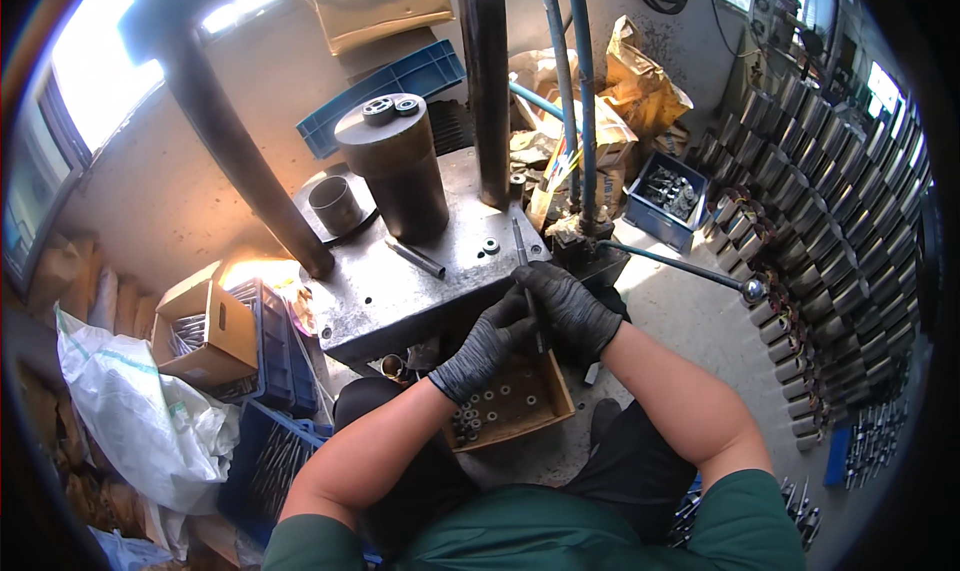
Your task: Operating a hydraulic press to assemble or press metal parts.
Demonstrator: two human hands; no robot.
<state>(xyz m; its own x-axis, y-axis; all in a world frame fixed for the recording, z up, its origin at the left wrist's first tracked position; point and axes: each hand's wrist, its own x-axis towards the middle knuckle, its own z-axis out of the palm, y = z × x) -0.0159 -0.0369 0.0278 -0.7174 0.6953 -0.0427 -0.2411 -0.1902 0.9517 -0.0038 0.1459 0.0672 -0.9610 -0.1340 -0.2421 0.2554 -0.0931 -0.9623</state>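
A slim metal shaft (pixel 518 239) stands slanted in front of the press bed (pixel 470 186), its pointed upper end over the bed's near right corner. My right hand (pixel 572 306), in a black glove, is closed around its middle. My left hand (pixel 482 349), gloved too, pinches at its lower part, where the fingers partly hide it. Below lies an open cardboard box (pixel 550 411) with several small bearings (pixel 468 416) inside. On the bed rest a small bearing (pixel 491 245) and a dark metal rod (pixel 416 258).
A thick steel cylinder (pixel 405 181) stands on the bed with bearings (pixel 379 111) on top, beside a short tube (pixel 335 206). Press columns (pixel 482 91) rise behind. A ball-ended lever (pixel 752 291) juts right, towards stacked metal cylinders (pixel 850 211). Blue crates (pixel 262 461) of shafts stand left.
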